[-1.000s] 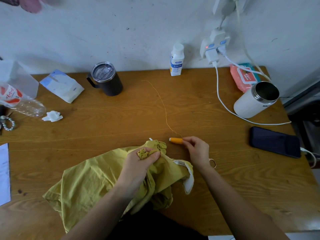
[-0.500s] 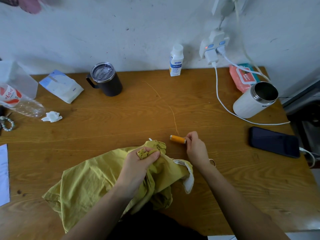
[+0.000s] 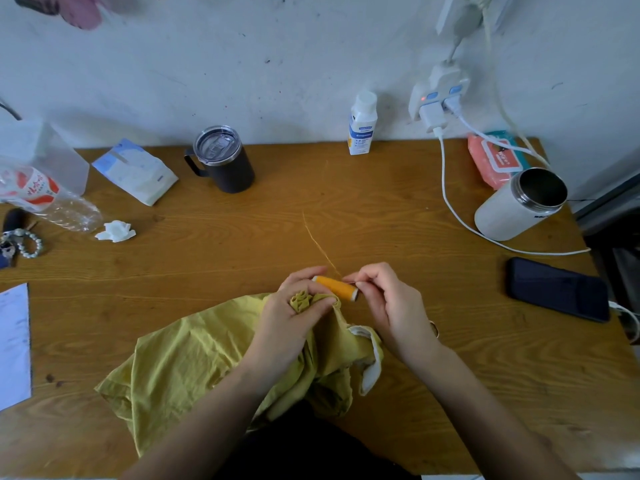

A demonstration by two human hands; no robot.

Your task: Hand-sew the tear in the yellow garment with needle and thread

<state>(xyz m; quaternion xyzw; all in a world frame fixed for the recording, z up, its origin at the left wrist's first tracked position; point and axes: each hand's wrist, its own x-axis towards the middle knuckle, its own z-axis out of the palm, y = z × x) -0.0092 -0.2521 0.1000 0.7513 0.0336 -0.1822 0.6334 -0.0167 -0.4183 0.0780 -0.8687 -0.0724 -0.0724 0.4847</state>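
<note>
The yellow garment [image 3: 194, 365] lies crumpled at the table's near edge. My left hand [image 3: 294, 313] grips a bunched fold of it, and its fingertips touch the left end of the orange thread spool [image 3: 337, 287]. The spool lies just beyond the fabric, between my two hands. My right hand [image 3: 391, 303] pinches a thin needle [image 3: 350, 281] right above the spool. A loose yellow thread [image 3: 317, 242] runs from the spool away across the wood. The tear itself is hidden inside the bunched fold.
A black lidded mug [image 3: 221, 161], a white bottle [image 3: 362, 124] and a white pouch [image 3: 136, 171] stand at the back. A white steel tumbler [image 3: 519, 206], a charger cable [image 3: 450, 202] and a dark phone [image 3: 557, 289] sit at the right. A plastic bottle [image 3: 48, 199], tissue [image 3: 116, 232] and paper [image 3: 12, 344] lie at the left.
My left hand moved forward with the bunched fabric up to the spool. My right hand let go of the spool and now pinches the needle above it. The loose thread lies shorter.
</note>
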